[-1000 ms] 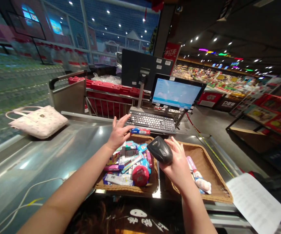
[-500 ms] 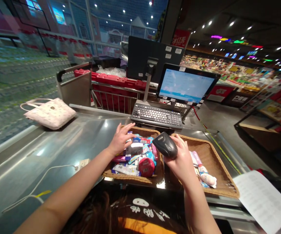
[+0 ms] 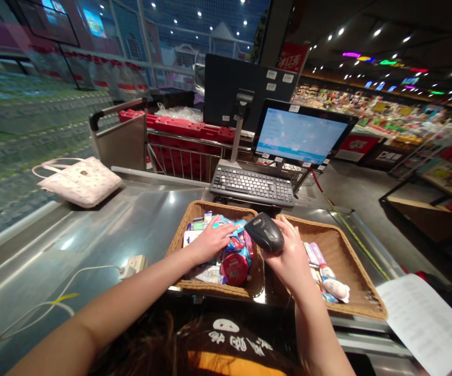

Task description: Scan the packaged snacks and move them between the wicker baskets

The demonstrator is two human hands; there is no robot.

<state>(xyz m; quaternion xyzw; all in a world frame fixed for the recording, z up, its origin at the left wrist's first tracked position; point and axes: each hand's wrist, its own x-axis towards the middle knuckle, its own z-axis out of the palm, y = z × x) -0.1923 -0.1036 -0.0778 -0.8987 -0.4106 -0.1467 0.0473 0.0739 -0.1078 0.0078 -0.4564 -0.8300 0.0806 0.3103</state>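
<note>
My left hand (image 3: 210,242) lies flat with its fingers stretched out on the small packaged goods (image 3: 231,256) piled in the left wicker basket (image 3: 188,215). My right hand (image 3: 290,256) is closed round a black handheld barcode scanner (image 3: 265,233), held above the gap between the two baskets. The right wicker basket (image 3: 351,266) holds a few pink and white tubes (image 3: 325,274) along its left side.
A keyboard (image 3: 252,185) and a lit screen (image 3: 298,136) stand behind the baskets. A pale handbag (image 3: 79,181) lies on the steel counter (image 3: 104,235) at the left, with a white cable and plug (image 3: 131,265). A printed sheet (image 3: 425,321) lies at the right. Red carts stand behind.
My left hand has come back from near the keyboard and dropped onto the goods in the left basket. The scanner in my right hand has barely moved.
</note>
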